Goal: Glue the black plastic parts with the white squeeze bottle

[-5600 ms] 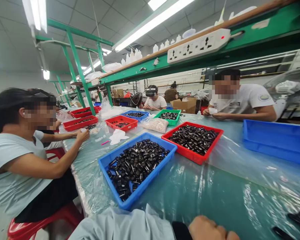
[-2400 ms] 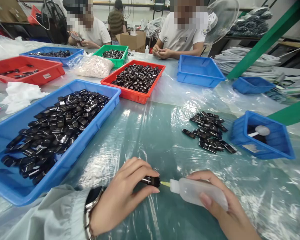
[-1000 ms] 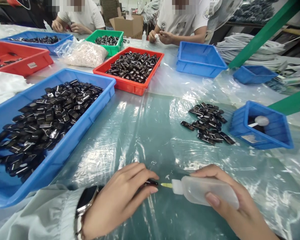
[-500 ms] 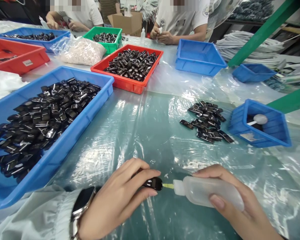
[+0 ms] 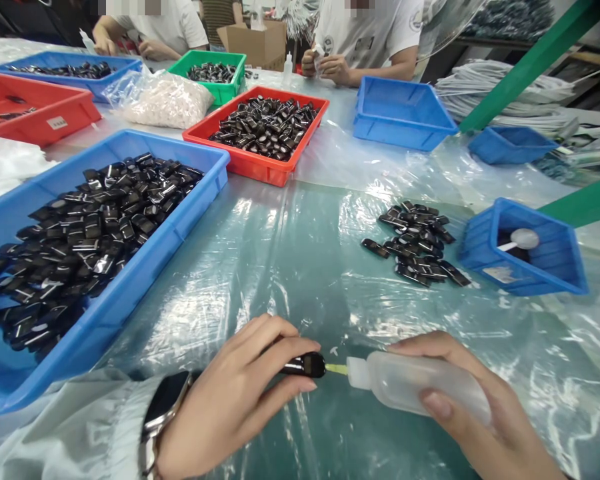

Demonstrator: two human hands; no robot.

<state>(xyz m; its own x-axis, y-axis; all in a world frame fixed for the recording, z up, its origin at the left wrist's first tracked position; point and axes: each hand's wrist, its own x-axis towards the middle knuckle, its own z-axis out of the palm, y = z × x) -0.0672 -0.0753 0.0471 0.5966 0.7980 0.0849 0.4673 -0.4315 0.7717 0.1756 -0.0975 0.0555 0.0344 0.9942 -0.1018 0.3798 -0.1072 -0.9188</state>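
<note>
Between the thumb and fingers of my left hand (image 5: 245, 387) is a small glossy black plastic part (image 5: 307, 365), its rounded end pointing right. My right hand (image 5: 470, 393) is wrapped round a translucent white squeeze bottle (image 5: 415, 381), lying almost level. The bottle's thin yellowish nozzle tip (image 5: 337, 369) meets the end of the black part; whether it goes inside cannot be made out. Up and to the right, a loose pile of similar black parts (image 5: 420, 243) lies on the plastic-covered table (image 5: 260, 267).
A large blue bin (image 5: 180, 230) of black parts stands at left. Farther back are a red tray (image 5: 265, 175), a green tray (image 5: 240, 73) and a blue tray (image 5: 400, 133). A small blue bin (image 5: 540, 277) holds a white spoon (image 5: 525, 239). Two people (image 5: 365, 40) work opposite.
The black part has turned slightly in my left fingers, showing a different face. The bottle and both hands stay almost in place. The view has shifted slightly.
</note>
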